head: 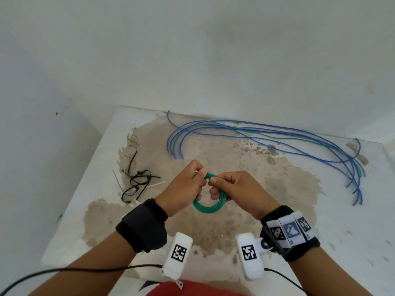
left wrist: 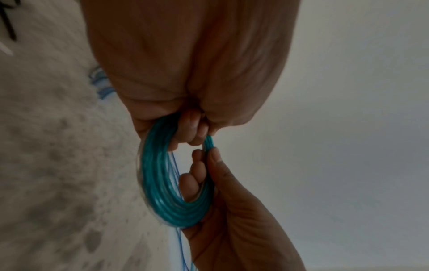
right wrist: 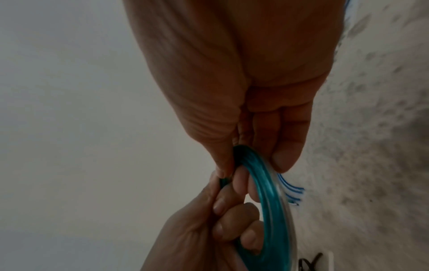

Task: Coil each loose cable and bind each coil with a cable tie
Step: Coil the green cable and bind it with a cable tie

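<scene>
While both hands (head: 213, 186) pinch the green coil (head: 208, 208), seemingly untied, blue cables (head: 267, 135) lie loose along the desk's (head: 320, 242) far edge; ties (head: 136, 182) wait at its left edge.

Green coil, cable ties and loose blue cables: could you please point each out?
green coil (head: 208, 208), head view, lower arc.
cable ties (head: 139, 180), head view, black tangle.
loose blue cables (head: 256, 130), head view, middle strands.
</scene>
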`<state>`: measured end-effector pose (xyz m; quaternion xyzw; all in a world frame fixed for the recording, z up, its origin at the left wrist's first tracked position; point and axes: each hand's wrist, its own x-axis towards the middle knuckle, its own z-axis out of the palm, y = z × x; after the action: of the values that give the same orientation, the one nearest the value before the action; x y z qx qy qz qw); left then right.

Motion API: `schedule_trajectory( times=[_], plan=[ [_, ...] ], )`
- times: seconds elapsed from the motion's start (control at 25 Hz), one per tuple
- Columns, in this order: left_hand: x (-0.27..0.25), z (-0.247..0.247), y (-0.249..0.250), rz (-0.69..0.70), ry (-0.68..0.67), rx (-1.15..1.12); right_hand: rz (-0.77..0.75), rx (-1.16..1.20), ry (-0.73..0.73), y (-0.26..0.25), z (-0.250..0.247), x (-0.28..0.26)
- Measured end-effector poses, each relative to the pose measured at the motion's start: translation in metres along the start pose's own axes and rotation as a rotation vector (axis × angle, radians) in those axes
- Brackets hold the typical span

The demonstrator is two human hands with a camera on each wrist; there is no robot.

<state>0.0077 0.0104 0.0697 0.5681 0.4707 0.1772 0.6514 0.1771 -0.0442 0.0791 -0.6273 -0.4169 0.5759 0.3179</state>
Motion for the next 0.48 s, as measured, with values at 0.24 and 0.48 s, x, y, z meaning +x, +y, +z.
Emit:
schedule_trajectory(
  times=[0.24, 0.48],
  plan=[
    [0.001, -0.073, -0.059, -0.148, 0.055, -0.066, 0.156, 0.032, -0.098, 0.010, 0.076, 0.059],
    [-0.015, -0.128, -0.105, -0.280, 0.162, -0.064, 0.289, -0.022, -0.332, 0.025, 0.138, 0.104]
  ],
)
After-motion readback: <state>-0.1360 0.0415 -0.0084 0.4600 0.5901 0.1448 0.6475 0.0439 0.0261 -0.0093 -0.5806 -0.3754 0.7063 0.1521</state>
